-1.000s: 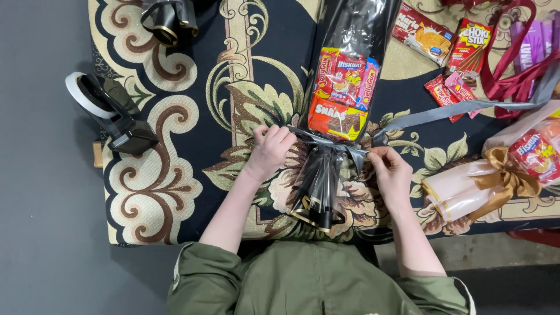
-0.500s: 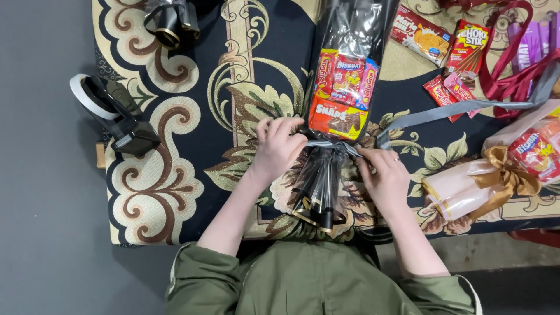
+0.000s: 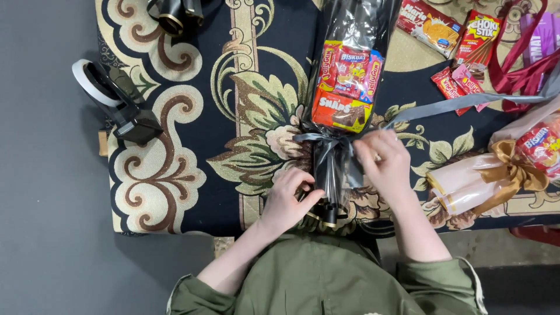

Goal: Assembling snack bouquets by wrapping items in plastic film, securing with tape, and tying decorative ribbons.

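A snack bouquet (image 3: 345, 87) wrapped in clear and black film lies on the patterned cloth, its colourful packets pointing away from me. A grey ribbon (image 3: 466, 100) is tied round its neck and trails off to the right. My left hand (image 3: 289, 198) grips the bouquet's black wrapped stem near the table's front edge. My right hand (image 3: 385, 163) pinches the ribbon knot just right of the neck.
A tape dispenser (image 3: 114, 105) stands at the left edge of the patterned table cloth (image 3: 175, 175). Dark ribbon rolls (image 3: 175, 11) sit at the top. Loose snack packets (image 3: 449, 35) and red ribbon lie at top right. A second bouquet with a gold bow (image 3: 501, 169) lies at right.
My left hand has dropped from the ribbon knot down to the stem. My right hand has shifted up slightly and left onto the knot.
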